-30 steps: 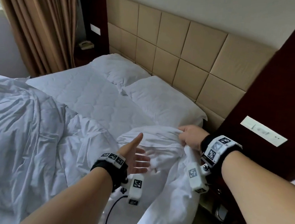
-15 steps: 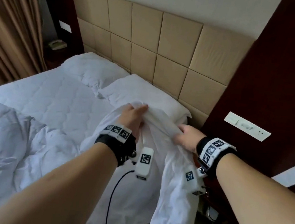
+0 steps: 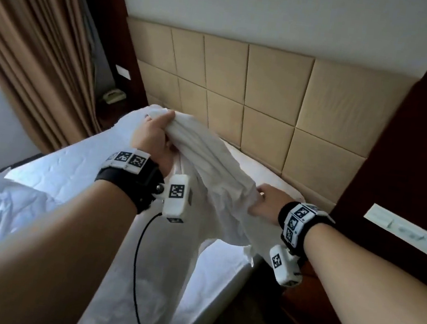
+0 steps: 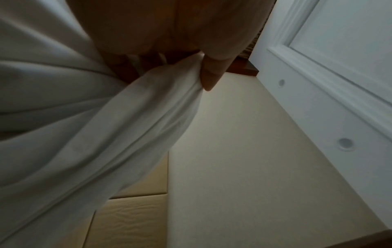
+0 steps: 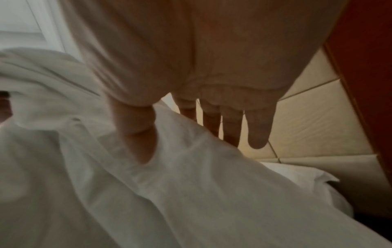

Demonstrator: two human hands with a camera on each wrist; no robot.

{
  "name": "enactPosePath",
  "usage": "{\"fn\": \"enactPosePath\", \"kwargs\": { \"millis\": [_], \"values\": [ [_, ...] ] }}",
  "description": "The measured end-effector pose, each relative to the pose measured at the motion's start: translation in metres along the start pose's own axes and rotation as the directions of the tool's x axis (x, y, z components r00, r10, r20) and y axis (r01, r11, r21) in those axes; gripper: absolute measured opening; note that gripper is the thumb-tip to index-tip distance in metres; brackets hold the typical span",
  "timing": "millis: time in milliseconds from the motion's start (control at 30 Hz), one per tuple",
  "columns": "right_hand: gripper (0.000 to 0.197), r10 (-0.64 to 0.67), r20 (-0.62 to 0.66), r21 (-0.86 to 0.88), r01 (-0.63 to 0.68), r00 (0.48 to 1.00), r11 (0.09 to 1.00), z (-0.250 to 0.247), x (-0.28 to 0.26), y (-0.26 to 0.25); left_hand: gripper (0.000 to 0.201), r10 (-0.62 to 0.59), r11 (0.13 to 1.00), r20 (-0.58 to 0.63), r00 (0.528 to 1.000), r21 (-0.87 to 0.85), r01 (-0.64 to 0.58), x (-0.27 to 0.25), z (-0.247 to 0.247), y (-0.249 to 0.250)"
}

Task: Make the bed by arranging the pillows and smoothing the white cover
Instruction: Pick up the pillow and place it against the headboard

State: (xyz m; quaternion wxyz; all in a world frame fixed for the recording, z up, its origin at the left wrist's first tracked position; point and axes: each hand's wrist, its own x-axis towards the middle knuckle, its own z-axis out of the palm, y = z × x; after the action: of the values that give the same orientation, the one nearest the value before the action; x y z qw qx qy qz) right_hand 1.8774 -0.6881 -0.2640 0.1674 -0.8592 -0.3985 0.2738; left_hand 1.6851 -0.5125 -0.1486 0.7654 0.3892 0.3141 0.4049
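left grip (image 3: 153,138) is bunching the cover (image 3: 213,178), raised before the headboard (image 3: 274,94) | right grip (image 3: 267,203) is pinching the cover's lower edge | pillow (image 3: 262,173) is lying beneath

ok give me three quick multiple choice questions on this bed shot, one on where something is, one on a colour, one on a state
1. Where is the phone?
A. on the pillow
B. on the stand beside the curtain
C. on the floor

2. What colour is the headboard?
A. beige
B. blue
C. black

3. What is the left hand doing?
A. resting flat on the mattress
B. hanging free
C. gripping the white cover

Answers:
1 B, it sits in the corner by the curtain.
2 A, its square panels are tan.
3 C, its fingers bunch the lifted cover; the right hand pinches it too.
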Motion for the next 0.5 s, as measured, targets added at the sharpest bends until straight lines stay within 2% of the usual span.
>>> {"fn": "enactPosePath", "kwargs": {
  "millis": [67, 133, 167, 267, 333, 400, 500],
  "values": [
    [0.081, -0.058, 0.109, 0.100, 0.047, 0.992, 0.994, 0.013, 0.018, -0.009, 0.026, -0.026, 1.000, -0.008, 1.000, 0.012, 0.026, 0.017, 0.000, -0.013],
    [0.098, -0.080, 0.096, 0.160, 0.064, 0.992, 0.985, 0.029, 0.038, -0.019, 0.033, -0.073, 0.997, -0.039, 0.997, 0.026, 0.074, 0.036, -0.002, -0.026],
    [0.097, -0.074, 0.059, 0.147, 0.065, 0.995, 0.987, 0.036, 0.050, -0.023, 0.035, -0.092, 0.995, -0.053, 0.994, 0.035, 0.094, 0.047, -0.005, -0.032],
    [0.054, -0.040, 0.008, 0.053, 0.039, 0.999, 0.998, 0.047, 0.093, -0.036, 0.049, -0.139, 0.989, -0.091, 0.986, 0.047, 0.143, 0.088, -0.022, -0.037],
    [0.034, 0.001, -0.013, 0.073, 0.000, 1.000, 0.997, 0.041, 0.120, -0.049, 0.044, -0.159, 0.982, -0.096, 0.983, 0.084, 0.167, 0.121, -0.041, -0.035],
    [0.021, 0.041, -0.076, 0.074, -0.035, 0.996, 0.997, 0.030, 0.147, -0.060, 0.040, -0.211, 0.960, -0.110, 0.971, 0.164, 0.227, 0.151, -0.065, -0.035],
    [0.014, 0.093, -0.113, 0.046, -0.088, 0.989, 0.995, 0.023, 0.183, -0.062, 0.048, -0.350, 0.861, -0.197, 0.916, 0.319, 0.397, 0.188, -0.098, -0.053]
  ]
}}
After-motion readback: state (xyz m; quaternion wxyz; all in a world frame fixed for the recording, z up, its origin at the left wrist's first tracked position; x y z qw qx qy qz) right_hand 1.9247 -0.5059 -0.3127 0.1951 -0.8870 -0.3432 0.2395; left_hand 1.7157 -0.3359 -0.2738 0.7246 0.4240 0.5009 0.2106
